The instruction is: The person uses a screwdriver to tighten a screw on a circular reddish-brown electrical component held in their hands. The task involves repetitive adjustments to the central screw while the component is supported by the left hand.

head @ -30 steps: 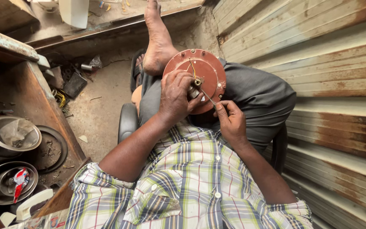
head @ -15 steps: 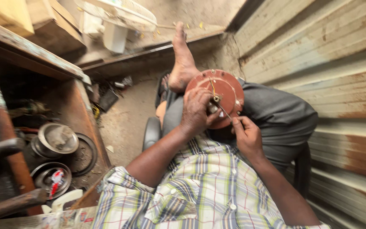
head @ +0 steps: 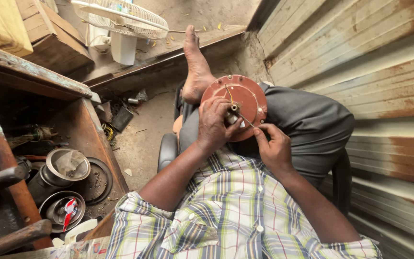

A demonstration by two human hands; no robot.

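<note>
place: small repair workshop | walls: rusty corrugated metal sheets right | left: worn wooden bench, metal bowls of parts | far: white fan on dirt floor

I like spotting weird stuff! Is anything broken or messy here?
Yes. The round reddish motor cover lies on the lap with thin wires trailing out of its middle. The left hand grips its centre shaft; the right hand pinches a wire. The metal wall is streaked with rust.
</note>
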